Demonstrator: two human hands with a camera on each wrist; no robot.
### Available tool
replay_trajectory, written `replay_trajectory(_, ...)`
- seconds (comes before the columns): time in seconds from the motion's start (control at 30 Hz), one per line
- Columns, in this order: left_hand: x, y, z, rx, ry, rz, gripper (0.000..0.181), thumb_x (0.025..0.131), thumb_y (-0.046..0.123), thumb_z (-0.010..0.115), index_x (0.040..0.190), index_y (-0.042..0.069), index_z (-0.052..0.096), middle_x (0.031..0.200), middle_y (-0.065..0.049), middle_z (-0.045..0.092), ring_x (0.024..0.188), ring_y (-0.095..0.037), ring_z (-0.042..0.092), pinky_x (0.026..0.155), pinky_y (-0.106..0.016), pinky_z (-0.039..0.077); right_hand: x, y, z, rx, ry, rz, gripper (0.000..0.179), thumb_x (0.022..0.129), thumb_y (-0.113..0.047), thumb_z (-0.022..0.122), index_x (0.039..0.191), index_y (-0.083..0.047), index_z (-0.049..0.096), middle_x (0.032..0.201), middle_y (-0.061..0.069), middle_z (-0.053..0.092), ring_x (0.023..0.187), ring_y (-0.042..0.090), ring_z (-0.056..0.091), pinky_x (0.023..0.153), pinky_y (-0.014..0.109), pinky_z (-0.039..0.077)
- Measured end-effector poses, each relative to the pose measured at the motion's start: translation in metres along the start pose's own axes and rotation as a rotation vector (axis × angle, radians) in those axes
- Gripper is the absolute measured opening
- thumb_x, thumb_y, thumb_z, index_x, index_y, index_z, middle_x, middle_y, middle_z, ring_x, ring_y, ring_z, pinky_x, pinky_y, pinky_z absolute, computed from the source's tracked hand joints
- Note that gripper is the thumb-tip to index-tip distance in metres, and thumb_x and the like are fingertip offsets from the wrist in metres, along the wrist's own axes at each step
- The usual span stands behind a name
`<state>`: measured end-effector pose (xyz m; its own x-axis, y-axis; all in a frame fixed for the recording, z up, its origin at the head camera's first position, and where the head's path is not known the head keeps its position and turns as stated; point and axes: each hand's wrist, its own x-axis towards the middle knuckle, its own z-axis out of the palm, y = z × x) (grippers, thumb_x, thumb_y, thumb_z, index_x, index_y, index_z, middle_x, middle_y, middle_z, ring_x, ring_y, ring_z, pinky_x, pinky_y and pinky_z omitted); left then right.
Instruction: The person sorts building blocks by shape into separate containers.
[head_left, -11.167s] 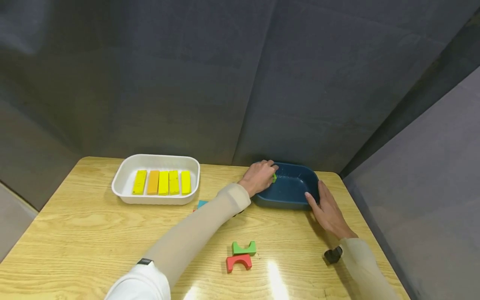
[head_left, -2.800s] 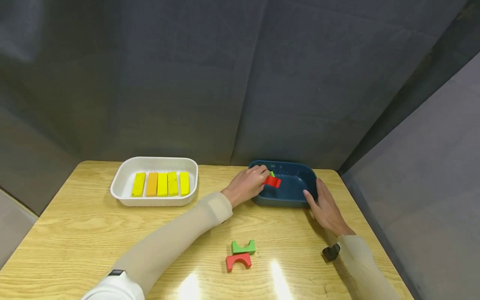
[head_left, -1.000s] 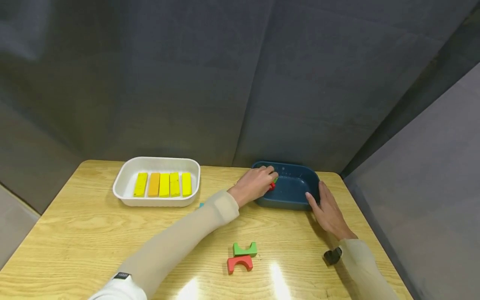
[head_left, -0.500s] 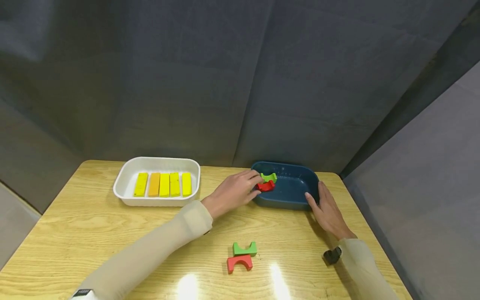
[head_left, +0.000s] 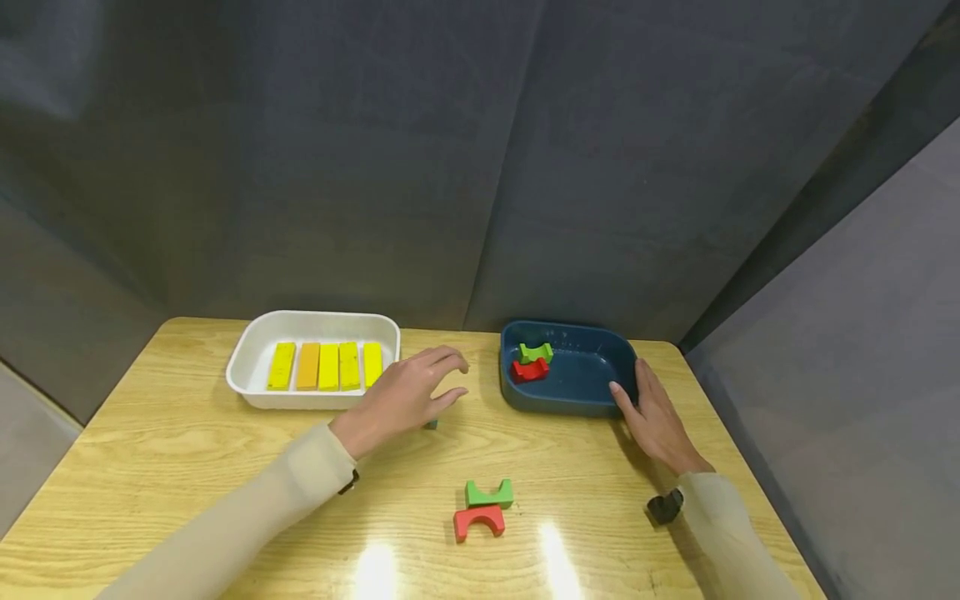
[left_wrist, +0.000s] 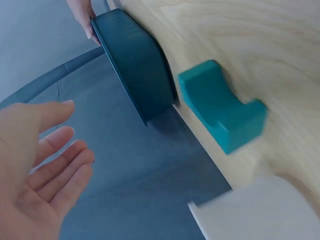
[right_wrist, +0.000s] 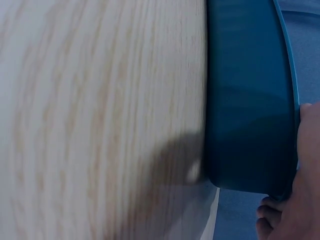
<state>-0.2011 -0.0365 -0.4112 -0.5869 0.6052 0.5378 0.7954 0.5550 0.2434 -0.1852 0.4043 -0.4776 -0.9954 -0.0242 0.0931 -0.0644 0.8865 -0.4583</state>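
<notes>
My left hand (head_left: pixel 408 390) hovers over the table between the two trays, fingers spread and holding nothing. Below it, mostly hidden in the head view, lies a teal arch block (head_left: pixel 431 424); the left wrist view shows this teal arch block (left_wrist: pixel 220 107) fully on the table, apart from the hand. My right hand (head_left: pixel 660 425) grips the near right corner of a dark blue tray (head_left: pixel 570 408), thumb at the front rim and fingers along the right side. Inside that tray, at its left end, a green arch block (head_left: pixel 536 353) lies just behind a red arch block (head_left: pixel 530 370).
A white tray (head_left: pixel 300 400) at the back left holds several yellow blocks (head_left: pixel 328 367) and an orange block (head_left: pixel 307 367) in a row. Near the front, a second green arch block (head_left: pixel 489 495) touches a second red arch block (head_left: pixel 478 522). Grey curtain (head_left: pixel 375 167) stands behind the table.
My left hand set the red arch block beside the green one in the dark blue tray, let go and moved left, out of the tray. My right hand stays at the tray's corner.
</notes>
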Motion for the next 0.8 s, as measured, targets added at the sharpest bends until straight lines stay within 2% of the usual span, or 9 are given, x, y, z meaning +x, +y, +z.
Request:
replay_trajectory(0.17, -0.021, -0.008, -0.012, -0.002, 0.003, -0.025, 0.03, 0.093, 0.021, 0.088, 0.118, 0.01, 0.074, 0.123, -0.005, 0.074, 0.103, -0.02, 0.075, 0.064, -0.024, 0.059, 0.0, 0.0, 0.0, 0.0, -0.009, 0.005, 0.09, 0.115, -0.056, 0.038, 0.169, 0.005, 0.001, 0.176, 0.03, 0.001, 0.161, 0.054, 0.008, 0.128, 0.07, 0.011)
replay_trajectory(0.37, -0.042, -0.016, -0.02, 0.003, 0.007, -0.057, 0.036, 0.091, 0.021, 0.09, 0.12, 0.009, 0.074, 0.125, -0.007, 0.073, 0.103, -0.023, 0.075, 0.069, -0.028, 0.062, -0.001, 0.0, -0.001, 0.006, -0.018, 0.005, 0.09, 0.115, -0.056, 0.038, 0.17, 0.003, -0.001, 0.177, 0.03, 0.001, 0.161, 0.053, 0.007, 0.128, 0.07, 0.011)
replay_trajectory(0.47, -0.051, -0.018, -0.022, -0.008, -0.014, -0.069, 0.037, 0.092, 0.025, 0.089, 0.122, 0.009, 0.074, 0.126, -0.006, 0.073, 0.101, -0.021, 0.074, 0.069, -0.027, 0.062, 0.0, -0.002, -0.003, 0.012, -0.021, -0.003, 0.089, 0.115, -0.056, 0.038, 0.17, 0.002, -0.002, 0.177, 0.029, 0.0, 0.161, 0.053, 0.007, 0.128, 0.07, 0.01)
replay_trajectory(0.57, -0.058, -0.019, -0.022, -0.018, -0.036, -0.069, 0.041, 0.094, 0.03, 0.087, 0.127, 0.009, 0.074, 0.13, -0.005, 0.072, 0.107, -0.021, 0.074, 0.077, -0.03, 0.064, 0.001, -0.003, -0.006, 0.014, -0.018, -0.009, 0.089, 0.115, -0.055, 0.038, 0.17, 0.003, -0.001, 0.177, 0.029, 0.0, 0.161, 0.053, 0.008, 0.128, 0.07, 0.01)
replay_trajectory(0.7, -0.065, -0.018, -0.018, -0.025, -0.05, -0.061, 0.046, 0.094, 0.029, 0.087, 0.132, 0.008, 0.072, 0.134, -0.007, 0.071, 0.117, -0.024, 0.072, 0.086, -0.036, 0.065, 0.0, -0.003, -0.006, 0.01, -0.01, -0.011, 0.089, 0.115, -0.055, 0.039, 0.17, 0.005, 0.002, 0.177, 0.029, 0.001, 0.161, 0.054, 0.009, 0.128, 0.07, 0.011)
replay_trajectory(0.8, -0.07, -0.018, -0.012, -0.026, -0.075, -0.072, 0.049, 0.094, 0.026, 0.087, 0.136, 0.007, 0.07, 0.137, -0.01, 0.069, 0.116, -0.025, 0.072, 0.083, -0.036, 0.065, -0.001, -0.002, -0.005, 0.013, -0.009, -0.012, 0.089, 0.115, -0.055, 0.039, 0.17, 0.004, 0.001, 0.177, 0.03, 0.002, 0.161, 0.053, 0.008, 0.128, 0.07, 0.011)
